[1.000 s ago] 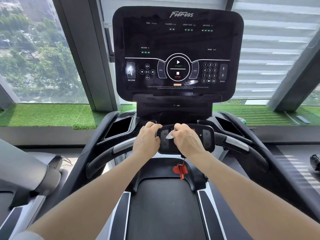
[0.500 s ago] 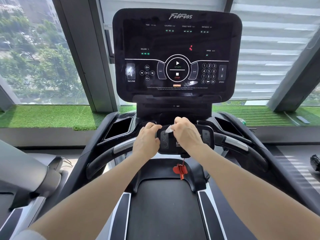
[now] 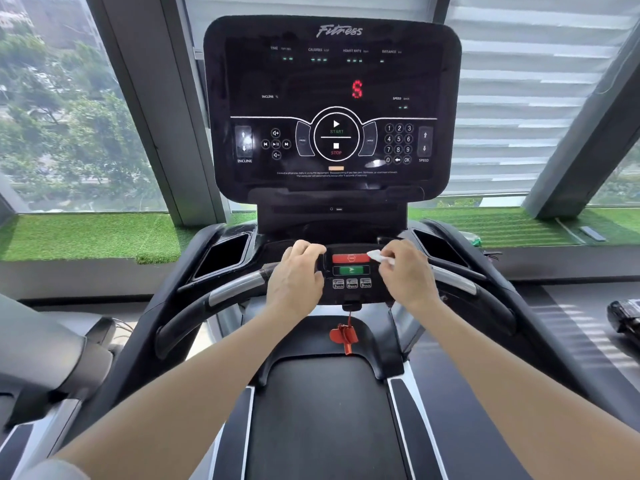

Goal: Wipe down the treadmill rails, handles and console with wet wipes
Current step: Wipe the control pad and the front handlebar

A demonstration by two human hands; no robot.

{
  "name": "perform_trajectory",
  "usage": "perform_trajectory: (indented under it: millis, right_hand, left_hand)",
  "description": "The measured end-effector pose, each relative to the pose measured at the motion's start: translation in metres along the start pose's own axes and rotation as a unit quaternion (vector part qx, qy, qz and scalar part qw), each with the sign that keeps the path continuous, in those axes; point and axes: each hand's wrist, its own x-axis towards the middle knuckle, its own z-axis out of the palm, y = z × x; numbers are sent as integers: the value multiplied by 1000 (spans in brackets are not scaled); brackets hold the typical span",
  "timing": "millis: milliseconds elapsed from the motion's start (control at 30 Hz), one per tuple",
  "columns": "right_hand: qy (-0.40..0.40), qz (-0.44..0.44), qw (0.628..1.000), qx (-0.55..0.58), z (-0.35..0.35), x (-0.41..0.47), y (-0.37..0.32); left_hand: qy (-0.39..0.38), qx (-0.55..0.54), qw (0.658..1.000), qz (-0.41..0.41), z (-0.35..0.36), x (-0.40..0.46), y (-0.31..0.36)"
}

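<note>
A black treadmill stands in front of me with its big console (image 3: 332,105) lit, a red figure showing on the screen. Below it sits a small control panel (image 3: 351,275) with a red button, a green button and three grey keys. My left hand (image 3: 294,275) grips the panel's left end. My right hand (image 3: 403,271) pinches a small white wet wipe (image 3: 379,255) at the panel's upper right, beside the red button. Curved black handles with silver grips run out to the left (image 3: 235,289) and right (image 3: 453,280).
A red safety clip (image 3: 344,336) hangs on a cord under the panel, above the black belt (image 3: 325,420). Cup holders (image 3: 223,254) flank the console. Green turf lines the window ledge (image 3: 86,233). Another machine (image 3: 41,344) stands at the left, a black object (image 3: 625,315) at the right.
My right hand slid with the wipe from the panel's left-centre to its upper right, uncovering the red and green buttons. A red figure lit up on the console. My left hand stayed put.
</note>
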Motion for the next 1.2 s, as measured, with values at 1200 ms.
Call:
perform_trajectory:
  millis: [1200]
  right_hand:
    - [-50, -99, 983, -143, 5, 2, 13]
  left_hand:
    - [-16, 95, 994, 50, 27, -6, 15]
